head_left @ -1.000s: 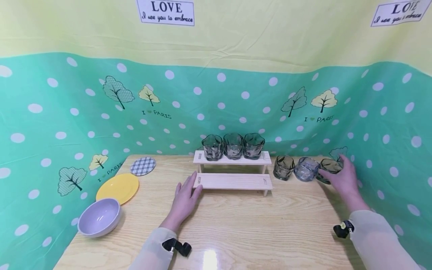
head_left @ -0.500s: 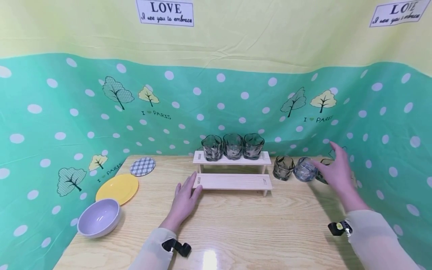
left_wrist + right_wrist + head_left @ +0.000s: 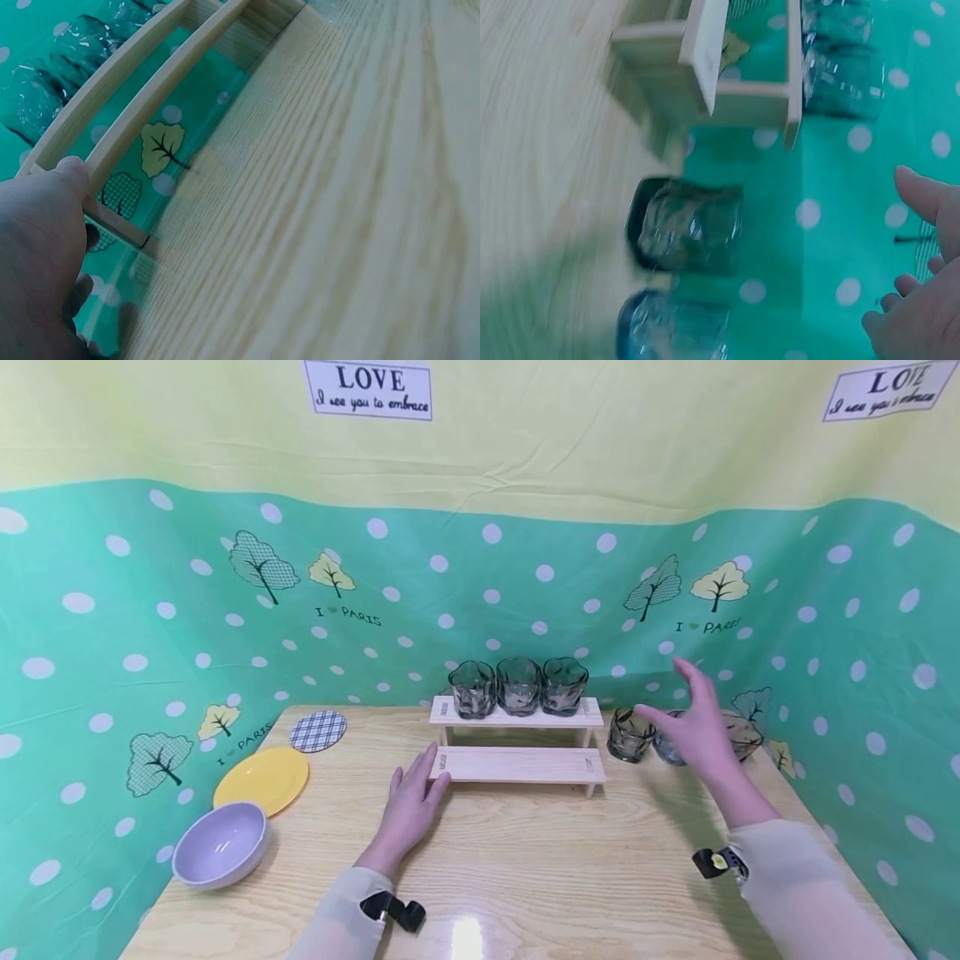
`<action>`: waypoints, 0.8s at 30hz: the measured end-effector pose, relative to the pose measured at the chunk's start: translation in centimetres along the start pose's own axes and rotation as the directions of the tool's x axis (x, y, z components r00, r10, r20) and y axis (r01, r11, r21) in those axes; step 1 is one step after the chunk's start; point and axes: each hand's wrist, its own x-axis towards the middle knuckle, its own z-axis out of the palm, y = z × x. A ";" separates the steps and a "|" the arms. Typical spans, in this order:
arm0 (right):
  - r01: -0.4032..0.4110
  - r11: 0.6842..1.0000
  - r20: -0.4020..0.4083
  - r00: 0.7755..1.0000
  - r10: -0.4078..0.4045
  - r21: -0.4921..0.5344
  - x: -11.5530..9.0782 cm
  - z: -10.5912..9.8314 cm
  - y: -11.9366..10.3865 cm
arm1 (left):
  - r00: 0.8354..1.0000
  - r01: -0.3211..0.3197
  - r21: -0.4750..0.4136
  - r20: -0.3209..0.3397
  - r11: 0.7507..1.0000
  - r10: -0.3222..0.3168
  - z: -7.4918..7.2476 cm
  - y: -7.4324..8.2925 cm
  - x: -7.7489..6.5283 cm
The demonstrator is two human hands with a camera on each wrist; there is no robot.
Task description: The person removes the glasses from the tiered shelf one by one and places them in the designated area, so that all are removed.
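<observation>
My left hand [image 3: 408,802] rests at the left end of a two-tier wooden shelf [image 3: 517,764]. Its thumb touches the end of the lower tier in the left wrist view, with the fingers fairly straight. Over the row of glasses right of the shelf hovers my right hand [image 3: 697,731], thumb and fingers spread around nothing. Below it are a smoky glass [image 3: 628,735], a bluish glass [image 3: 667,326] partly covered by the hand in the head view, and a dark glass [image 3: 742,739] partly behind the wrist. The upper tier bears a left [image 3: 472,691], middle [image 3: 518,687] and right grey glass [image 3: 564,687].
At the left of the wooden table [image 3: 525,877] lie a lilac bowl [image 3: 221,845], a yellow plate [image 3: 262,779] and a checked round mat [image 3: 318,730]. A green dotted cloth [image 3: 337,660] hangs behind the table and along both sides.
My right hand has left the rightmost glass and moved left and upward, over the bluish glass, with its fingers spread. My left hand and the shelf have stayed put.
</observation>
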 end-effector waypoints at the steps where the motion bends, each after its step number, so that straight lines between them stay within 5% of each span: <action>1: 0.010 1.000 0.006 1.000 -0.010 0.006 0.0 0.3 -0.4 | 1.000 -0.001 0.000 -0.001 1.000 0.001 0.0 0.0 0.0; 14: 0.056 0.994 0.080 0.995 -0.063 0.089 0.6 4.9 -3.4 | 1.000 -0.004 0.002 -0.005 1.000 0.004 -0.1 0.1 0.0; 24: 0.047 0.984 0.137 0.988 -0.070 0.169 1.7 7.5 -3.6 | 1.000 -0.001 0.001 0.005 1.000 0.001 -0.1 0.2 0.0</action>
